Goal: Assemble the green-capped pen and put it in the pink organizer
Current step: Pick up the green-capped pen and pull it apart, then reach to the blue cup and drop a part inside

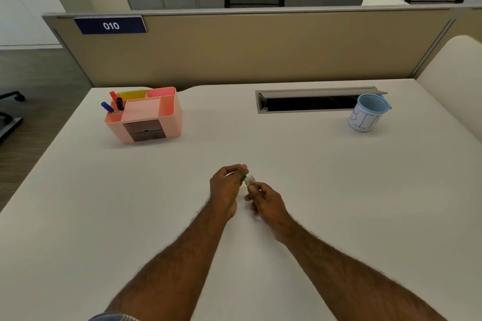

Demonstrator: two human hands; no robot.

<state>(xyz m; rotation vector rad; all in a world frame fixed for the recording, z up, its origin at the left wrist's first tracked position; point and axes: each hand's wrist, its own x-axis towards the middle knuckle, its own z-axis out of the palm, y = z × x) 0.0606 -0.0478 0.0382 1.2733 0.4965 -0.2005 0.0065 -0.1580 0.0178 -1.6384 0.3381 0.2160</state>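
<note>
Both my hands meet over the middle of the white desk. My left hand [226, 185] pinches a small green pen part [244, 177] between thumb and fingertips. My right hand [263, 199] grips the clear pen barrel [251, 180], whose end touches the green part. Most of the pen is hidden inside my fingers. The pink organizer [167, 117] stands at the far left of the desk, with a blue, a black and a red pen upright in its left compartment.
A light blue cup [365, 117] with blue writing stands at the far right. Beside it a grey cable hatch [307, 100] lies open in the desk. A beige partition wall closes off the back edge.
</note>
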